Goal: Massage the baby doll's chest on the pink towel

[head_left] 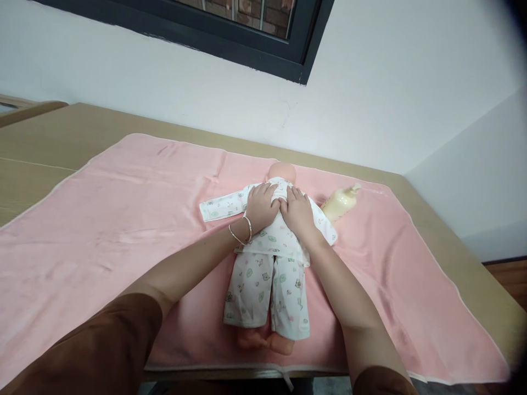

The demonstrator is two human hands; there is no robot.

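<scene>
A baby doll in white printed pyjamas lies on a pink towel, head away from me, bare feet toward me. My left hand rests on the doll's chest at its left side, fingers curled into the shirt fabric; bracelets ring that wrist. My right hand lies beside it on the right of the chest, fingers pressed flat on the shirt. The two hands touch at the thumbs. One empty sleeve stretches out to the left.
A cream feeding bottle lies on the towel just right of the doll's shoulder. The towel covers a wooden table set against a white wall, below a dark window frame. The table's right edge drops to the floor.
</scene>
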